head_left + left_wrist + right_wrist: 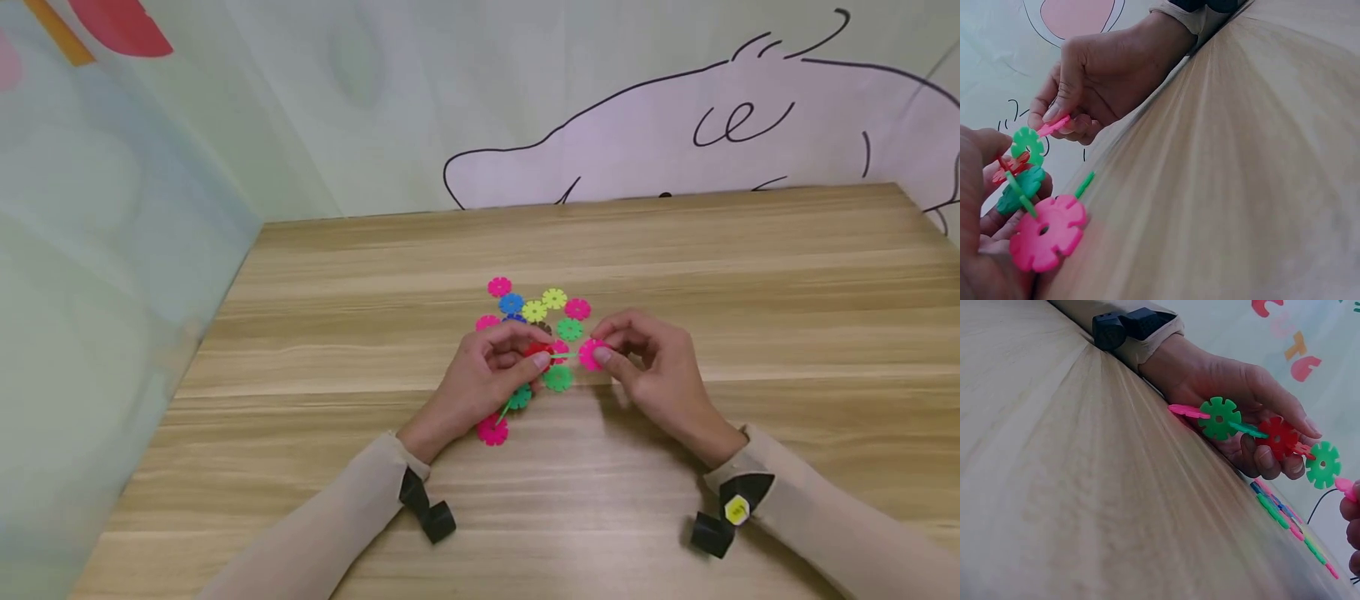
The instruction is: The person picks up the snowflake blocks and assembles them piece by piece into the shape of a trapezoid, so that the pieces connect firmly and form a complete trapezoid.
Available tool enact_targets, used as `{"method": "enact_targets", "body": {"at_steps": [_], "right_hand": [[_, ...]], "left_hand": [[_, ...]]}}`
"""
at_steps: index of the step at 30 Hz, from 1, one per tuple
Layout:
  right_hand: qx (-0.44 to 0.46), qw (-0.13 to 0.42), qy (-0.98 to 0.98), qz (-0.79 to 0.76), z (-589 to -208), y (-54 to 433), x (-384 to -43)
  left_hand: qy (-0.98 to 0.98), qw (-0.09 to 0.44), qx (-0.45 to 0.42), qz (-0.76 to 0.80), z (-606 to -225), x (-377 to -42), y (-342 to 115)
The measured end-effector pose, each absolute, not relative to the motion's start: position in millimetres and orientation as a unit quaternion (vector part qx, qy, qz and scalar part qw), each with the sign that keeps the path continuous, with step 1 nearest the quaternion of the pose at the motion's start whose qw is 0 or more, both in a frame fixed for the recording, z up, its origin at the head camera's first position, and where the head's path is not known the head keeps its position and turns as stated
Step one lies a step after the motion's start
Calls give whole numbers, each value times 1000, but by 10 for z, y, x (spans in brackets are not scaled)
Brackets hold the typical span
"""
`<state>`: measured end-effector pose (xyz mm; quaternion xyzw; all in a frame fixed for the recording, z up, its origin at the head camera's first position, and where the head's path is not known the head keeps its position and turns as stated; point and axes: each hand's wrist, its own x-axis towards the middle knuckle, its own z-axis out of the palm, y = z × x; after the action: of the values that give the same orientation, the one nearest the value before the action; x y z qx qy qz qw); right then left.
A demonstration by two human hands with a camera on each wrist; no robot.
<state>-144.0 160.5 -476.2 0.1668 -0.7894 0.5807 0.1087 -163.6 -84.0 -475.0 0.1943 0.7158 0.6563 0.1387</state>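
Note:
My left hand (480, 371) grips a chain of notched plastic snowflake discs at its red discs (1277, 439), thumb on the near side. From there the chain hangs toward me through a teal disc (519, 396) and a green one (1219, 419) to a pink disc (1049, 234) at the end. A light green disc (1323, 465) sticks out of the chain's other end. Between thumb and fingers, my right hand (660, 367) pinches a bright pink disc (592, 354). Its edge meets the light green disc; I cannot tell how deeply they are slotted together.
Beyond my hands, several loose discs lie flat on the wooden table (360, 292), among them a blue disc (512, 303), a yellow disc (554, 298) and a green disc (558, 378). A wall with a cartoon drawing (675, 125) stands behind the table.

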Motion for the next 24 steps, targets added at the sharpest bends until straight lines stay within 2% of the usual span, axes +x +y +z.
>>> {"method": "enact_targets", "body": {"at_steps": [24], "right_hand": [[181, 80, -786, 586, -4765, 1613, -1460]], "left_hand": [[711, 137, 199, 661, -4771, -1641, -836]]}}
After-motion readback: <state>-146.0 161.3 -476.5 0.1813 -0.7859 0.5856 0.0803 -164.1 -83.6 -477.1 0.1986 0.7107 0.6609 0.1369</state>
